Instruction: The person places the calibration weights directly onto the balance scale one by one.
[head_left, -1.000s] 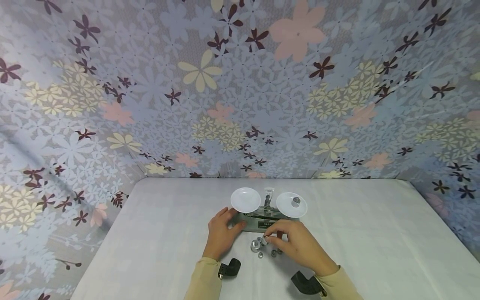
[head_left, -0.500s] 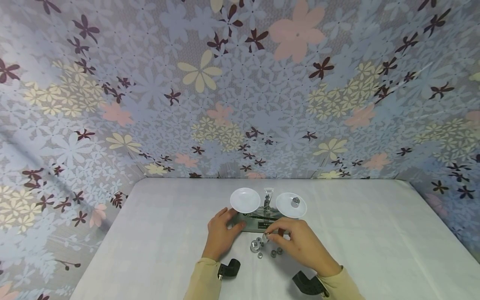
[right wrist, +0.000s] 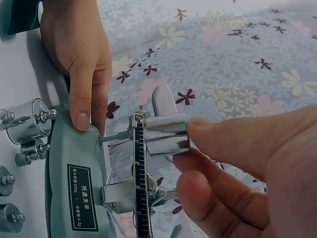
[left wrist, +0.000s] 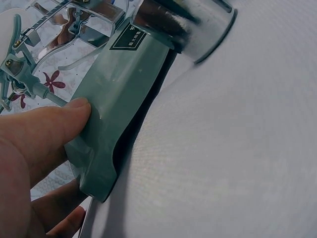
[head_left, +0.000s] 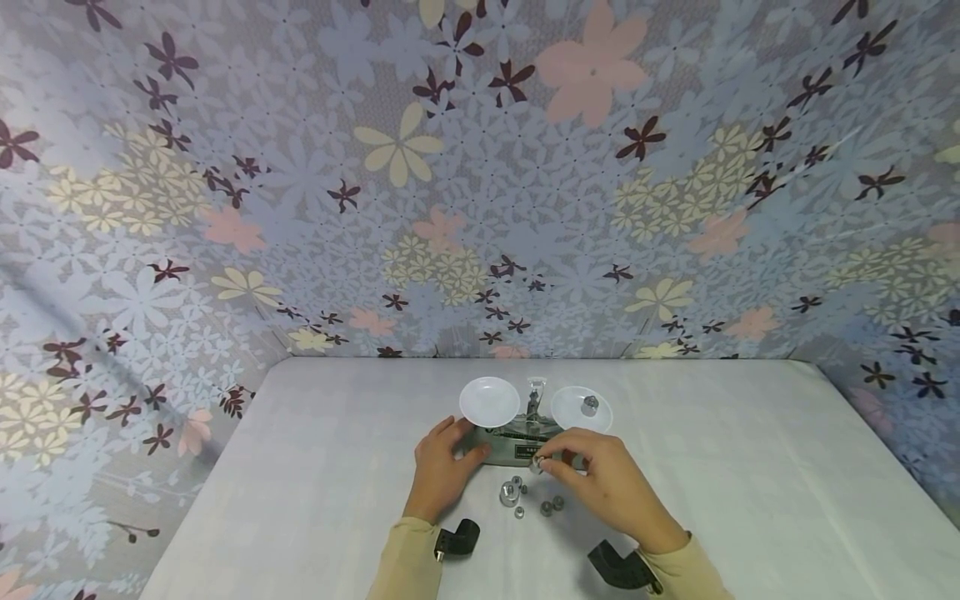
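Note:
A green tray balance (head_left: 501, 448) with two white pans stands on the table. My left hand (head_left: 438, 468) grips the left end of its base, thumb on top and fingers behind, as the left wrist view shows. Between thumb and fingers of my right hand (head_left: 606, 483) is a shiny metal weight (right wrist: 166, 134), held in front of the label plate (head_left: 527, 451). In the right wrist view it overlaps the graduated beam (right wrist: 141, 183). The left pan (head_left: 489, 402) is bare; on the right pan (head_left: 570, 410) sits another weight (head_left: 590, 406).
In front of the base stand several loose weights: a large one (head_left: 509, 494), a small one (head_left: 519, 512) and a pair including this grey one (head_left: 546, 507). A white cloth covers the table (head_left: 337, 475). Flower-patterned fabric (head_left: 480, 208) hangs behind it.
My right hand has lifted the weight away from the group on the table and carried it slightly right and back toward the balance base. The left hand has stayed in place.

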The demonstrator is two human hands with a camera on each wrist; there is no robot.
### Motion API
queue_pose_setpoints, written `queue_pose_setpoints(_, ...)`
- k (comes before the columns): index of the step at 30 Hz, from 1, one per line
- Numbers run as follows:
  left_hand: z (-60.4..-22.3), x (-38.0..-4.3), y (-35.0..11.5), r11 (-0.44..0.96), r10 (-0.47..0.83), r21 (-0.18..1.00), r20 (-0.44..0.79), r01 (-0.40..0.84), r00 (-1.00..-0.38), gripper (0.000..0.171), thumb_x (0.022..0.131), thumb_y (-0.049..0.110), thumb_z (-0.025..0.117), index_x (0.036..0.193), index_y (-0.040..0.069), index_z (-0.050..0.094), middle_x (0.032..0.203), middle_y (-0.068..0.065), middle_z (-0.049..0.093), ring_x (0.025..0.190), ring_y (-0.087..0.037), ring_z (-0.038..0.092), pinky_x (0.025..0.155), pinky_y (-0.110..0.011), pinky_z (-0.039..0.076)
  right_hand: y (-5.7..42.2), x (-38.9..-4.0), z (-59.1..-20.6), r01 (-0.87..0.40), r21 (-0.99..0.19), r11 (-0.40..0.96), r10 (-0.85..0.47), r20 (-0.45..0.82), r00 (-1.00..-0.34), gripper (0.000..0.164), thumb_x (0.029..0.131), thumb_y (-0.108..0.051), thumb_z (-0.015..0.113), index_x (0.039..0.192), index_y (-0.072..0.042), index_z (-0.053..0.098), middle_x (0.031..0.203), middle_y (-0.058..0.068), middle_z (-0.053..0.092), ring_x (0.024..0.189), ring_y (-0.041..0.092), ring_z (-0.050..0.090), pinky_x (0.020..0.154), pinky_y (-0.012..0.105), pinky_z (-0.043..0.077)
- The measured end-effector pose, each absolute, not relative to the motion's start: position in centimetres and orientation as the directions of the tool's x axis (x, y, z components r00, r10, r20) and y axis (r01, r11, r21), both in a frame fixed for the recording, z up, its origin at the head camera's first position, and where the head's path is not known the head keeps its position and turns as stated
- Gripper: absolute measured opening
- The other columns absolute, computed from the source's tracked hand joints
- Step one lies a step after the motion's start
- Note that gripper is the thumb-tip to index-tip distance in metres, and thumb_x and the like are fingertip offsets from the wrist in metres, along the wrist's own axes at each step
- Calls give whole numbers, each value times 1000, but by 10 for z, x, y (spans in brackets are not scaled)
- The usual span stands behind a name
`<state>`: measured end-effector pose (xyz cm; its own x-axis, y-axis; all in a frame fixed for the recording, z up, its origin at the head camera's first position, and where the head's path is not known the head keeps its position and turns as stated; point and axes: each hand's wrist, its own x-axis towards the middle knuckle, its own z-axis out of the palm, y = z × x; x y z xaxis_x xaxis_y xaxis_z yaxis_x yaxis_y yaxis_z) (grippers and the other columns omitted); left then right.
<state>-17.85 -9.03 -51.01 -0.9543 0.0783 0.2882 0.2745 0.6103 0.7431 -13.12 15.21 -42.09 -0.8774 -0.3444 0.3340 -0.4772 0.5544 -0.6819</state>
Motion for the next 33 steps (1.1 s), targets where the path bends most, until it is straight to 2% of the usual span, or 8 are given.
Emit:
queue_pose_setpoints(3,-510,-178,-91,609,79,743,291,278,-953,43,87,26,75,127,13,70,129,-10,68,132,-40,50,106,-73,28,153,-131,-421,-481,-681,553,-321,358,-877,8,91,-22,75,97,-26,76,92,-15,69,64,3,50,56,23,45)
queue_pose_setpoints(10,-510,-178,-90,603,78,749,289,276,-954,42,86,26,75,126,13,70,129,-10,68,132,-40,50,106,-72,27,155,-132,-420,-507,-643,574,-288,421,-860,8,91,-21,75,98,-25,76,91,-20,67,62,2,47,56,22,43)
queue_pose_setpoints(18,-510,-178,-90,600,78,750,292,278,-953,42,86,27,75,126,13,71,129,-11,68,132,-40,50,106,-73,27,158,-133,-418,-498,-629,597,-229,461,-857,9,91,-20,75,98,-25,76,87,-21,65,66,2,51,57,22,42)
queue_pose_setpoints(25,-509,-179,-91,598,81,748,301,288,-950,42,87,27,74,126,13,71,128,-11,68,131,-41,51,106,-73,28,159,-135,-417,-494,-603,626,-178,506,-844,10,91,-17,76,97,-25,76,92,-18,68,72,1,54,56,23,42)
queue_pose_setpoints(33,-511,-180,-91,609,89,739,299,289,-950,41,87,27,74,126,13,70,128,-11,68,131,-41,51,106,-72,30,161,-137,-421,-459,-580,673,-102,542,-834,10,89,-15,77,96,-21,76,88,-13,69,70,1,54,56,23,44)
